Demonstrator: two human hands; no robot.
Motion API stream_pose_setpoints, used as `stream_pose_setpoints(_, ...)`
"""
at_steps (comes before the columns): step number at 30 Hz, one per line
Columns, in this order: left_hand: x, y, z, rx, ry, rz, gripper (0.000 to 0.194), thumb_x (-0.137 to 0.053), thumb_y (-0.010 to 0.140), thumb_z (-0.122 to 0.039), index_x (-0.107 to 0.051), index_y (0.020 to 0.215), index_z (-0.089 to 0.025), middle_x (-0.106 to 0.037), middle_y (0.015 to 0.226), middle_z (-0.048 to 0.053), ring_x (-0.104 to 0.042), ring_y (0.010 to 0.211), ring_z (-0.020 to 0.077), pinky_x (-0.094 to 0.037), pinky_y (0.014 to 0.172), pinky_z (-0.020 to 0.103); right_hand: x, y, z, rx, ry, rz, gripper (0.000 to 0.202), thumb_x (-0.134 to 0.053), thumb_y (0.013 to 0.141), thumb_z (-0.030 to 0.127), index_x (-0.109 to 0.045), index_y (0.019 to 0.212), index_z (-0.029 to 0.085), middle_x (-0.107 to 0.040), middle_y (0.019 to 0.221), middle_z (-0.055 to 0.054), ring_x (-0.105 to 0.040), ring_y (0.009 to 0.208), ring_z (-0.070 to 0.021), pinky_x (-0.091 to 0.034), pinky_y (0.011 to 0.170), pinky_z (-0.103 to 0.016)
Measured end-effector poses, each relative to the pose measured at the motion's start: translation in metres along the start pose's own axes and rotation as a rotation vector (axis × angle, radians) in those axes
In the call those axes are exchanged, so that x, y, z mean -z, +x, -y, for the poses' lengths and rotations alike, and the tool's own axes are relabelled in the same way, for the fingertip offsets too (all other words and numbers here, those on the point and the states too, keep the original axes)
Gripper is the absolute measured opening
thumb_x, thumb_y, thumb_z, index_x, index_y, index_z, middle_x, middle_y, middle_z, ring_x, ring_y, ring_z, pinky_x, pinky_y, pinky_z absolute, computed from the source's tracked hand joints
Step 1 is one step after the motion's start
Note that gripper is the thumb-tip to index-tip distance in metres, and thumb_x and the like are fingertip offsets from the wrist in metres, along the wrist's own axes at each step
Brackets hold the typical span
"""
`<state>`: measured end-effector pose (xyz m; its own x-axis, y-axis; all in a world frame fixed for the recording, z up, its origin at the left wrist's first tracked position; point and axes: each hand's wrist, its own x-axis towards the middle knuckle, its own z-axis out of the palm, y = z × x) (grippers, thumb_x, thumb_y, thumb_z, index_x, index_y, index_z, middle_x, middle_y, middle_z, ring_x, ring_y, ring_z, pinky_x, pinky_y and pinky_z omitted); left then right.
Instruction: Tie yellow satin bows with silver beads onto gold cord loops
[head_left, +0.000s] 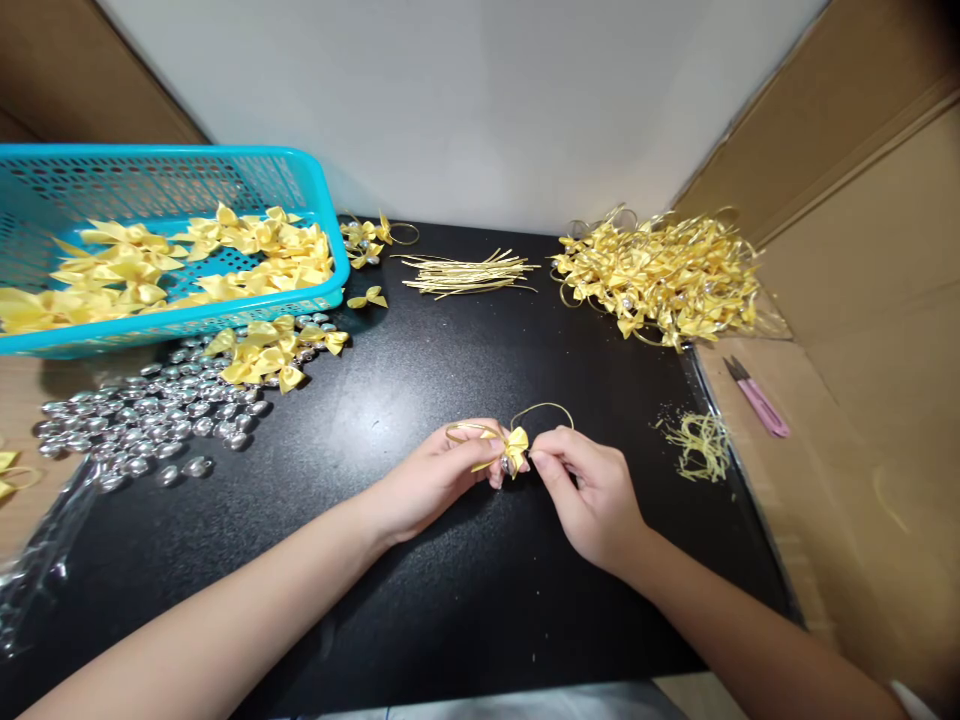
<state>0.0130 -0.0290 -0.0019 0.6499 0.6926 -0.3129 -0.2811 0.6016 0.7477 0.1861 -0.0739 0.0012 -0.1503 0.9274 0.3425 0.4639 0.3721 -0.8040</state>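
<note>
Between thumb and fingers, my left hand [457, 460] grips a yellow ribbon bow [517, 443] with a silver bead [508, 464] at its middle. A thin gold cord [546, 405] runs from the bow, looping above both hands. My right hand [589, 490] is closed in a pinch on the cord, just right of the bow; the pinched end is mostly hidden by the fingertips. Both hands are held over the black table [450, 610], near its front middle.
A blue basket [330, 230] of yellow bows stands back left. Silver beads [142, 420] and loose bows [262, 352] lie before it. Cut gold cords [469, 273] lie at the back; finished bow loops [667, 280] are heaped back right. Cord scraps [703, 446] and pink thread snips [759, 400] lie right.
</note>
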Motion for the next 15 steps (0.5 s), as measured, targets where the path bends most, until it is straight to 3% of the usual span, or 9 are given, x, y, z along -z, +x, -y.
stream_pose_setpoints(15,-0.0007,-0.0016,0.0019,-0.004,-0.014,-0.02,0.016,-0.071,0.078,-0.025,-0.065,0.067,-0.015,-0.062,0.07,0.001,-0.05,0.066,0.0115,-0.038,0.066,0.024,-0.0028,0.0007,-0.0007,0.053,-0.022,-0.042,0.021,-0.048,0.091,0.01,-0.06,0.077,0.019,-0.063,0.065,0.001,-0.052,0.056,-0.0107,-0.043,0.055,-0.023)
